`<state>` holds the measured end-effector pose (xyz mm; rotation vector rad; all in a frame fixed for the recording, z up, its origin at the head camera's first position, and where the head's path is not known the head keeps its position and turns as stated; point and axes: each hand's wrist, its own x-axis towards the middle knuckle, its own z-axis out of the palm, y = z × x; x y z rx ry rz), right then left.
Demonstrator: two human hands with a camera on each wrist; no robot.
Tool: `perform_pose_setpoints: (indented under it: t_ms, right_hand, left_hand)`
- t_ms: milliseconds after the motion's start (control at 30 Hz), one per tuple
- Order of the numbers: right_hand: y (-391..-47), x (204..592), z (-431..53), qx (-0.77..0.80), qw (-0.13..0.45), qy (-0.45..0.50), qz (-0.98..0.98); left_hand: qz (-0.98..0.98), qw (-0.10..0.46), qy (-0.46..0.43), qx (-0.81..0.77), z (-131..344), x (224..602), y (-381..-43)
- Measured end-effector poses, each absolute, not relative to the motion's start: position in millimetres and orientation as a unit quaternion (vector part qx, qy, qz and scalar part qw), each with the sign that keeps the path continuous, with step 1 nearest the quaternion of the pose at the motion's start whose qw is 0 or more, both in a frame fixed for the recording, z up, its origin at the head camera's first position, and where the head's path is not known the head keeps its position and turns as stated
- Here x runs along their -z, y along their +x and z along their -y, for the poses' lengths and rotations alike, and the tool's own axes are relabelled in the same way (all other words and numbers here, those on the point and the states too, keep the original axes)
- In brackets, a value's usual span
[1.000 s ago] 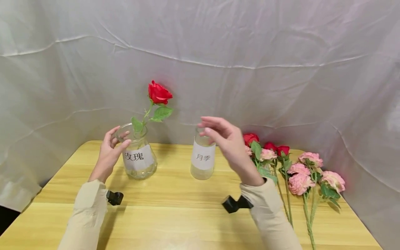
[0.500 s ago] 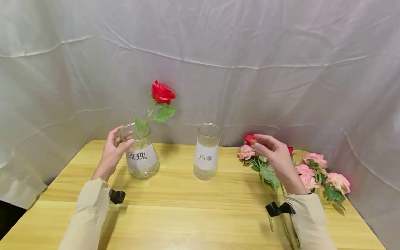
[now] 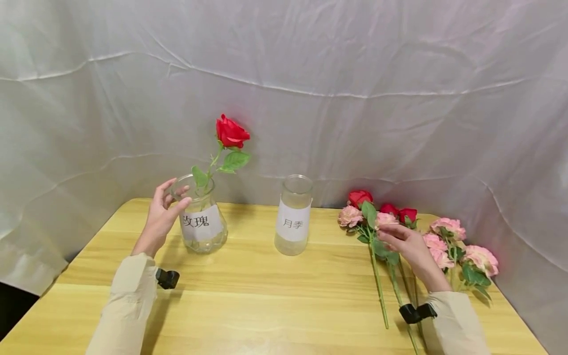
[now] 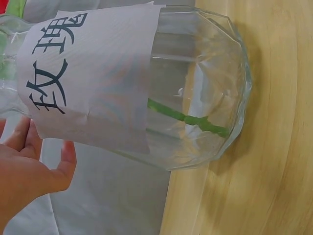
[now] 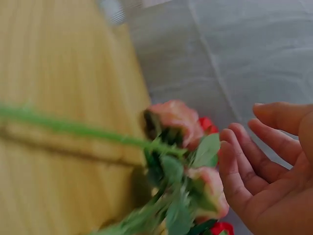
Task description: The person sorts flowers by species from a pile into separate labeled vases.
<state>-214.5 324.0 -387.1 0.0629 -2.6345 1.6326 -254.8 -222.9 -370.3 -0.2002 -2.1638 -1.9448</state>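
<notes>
At the left, my left hand (image 3: 161,212) holds the neck of a wide clear glass vase (image 3: 201,242), thumb in front and fingers behind. The vase has a white label with Chinese characters. A single red rose (image 3: 232,132) leans to the right in it, and the left wrist view shows its green stem (image 4: 188,118) inside the glass. My right hand (image 3: 410,249) hovers over the flowers lying at the right, fingers loosely bent and nothing between them. Closest to it are a red rose (image 3: 360,198), a pink flower (image 3: 350,216) and a green stem (image 3: 377,281).
A narrow glass vase (image 3: 297,248) with its own label stands mid-table with no flower in it. More pink flowers (image 3: 479,260) and red roses (image 3: 408,215) lie along the right side. Grey cloth (image 3: 284,74) hangs behind the wooden table (image 3: 266,305).
My right hand has swung right from beside the narrow vase, then lowered toward the flowers. The left hand stays at the wide vase; the view has shifted slightly.
</notes>
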Motion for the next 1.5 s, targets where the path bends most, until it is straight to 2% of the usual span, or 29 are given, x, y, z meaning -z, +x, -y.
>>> perform_pose_setpoints:
  t_ms: [200, 500, 1067, 1267, 1500]
  right_hand:
    - [-215.3, 401.3, -331.4, -0.499, -0.009, 0.016, 0.866]
    - [-220.5, 414.3, -335.2, -0.493, -0.017, 0.032, 0.869]
    - [-231.8, 411.0, -324.3, -0.378, -0.07, 0.012, 0.923]
    - [-234.3, 406.8, -316.0, -0.423, -0.083, -0.019, 0.902]
    - [-235.3, 399.3, -311.3, -0.516, -0.072, -0.012, 0.853]
  left_hand:
    - [0.743, 0.108, -0.069, 0.657, 222.1, 369.2, -255.4]
    - [0.742, 0.104, -0.068, 0.659, 224.0, 369.4, -254.0]
    - [0.748, 0.106, -0.065, 0.652, 223.2, 370.7, -253.7]
    - [0.747, 0.106, -0.066, 0.653, 222.5, 371.9, -254.1]
    - [0.747, 0.108, -0.068, 0.652, 223.2, 371.4, -253.8]
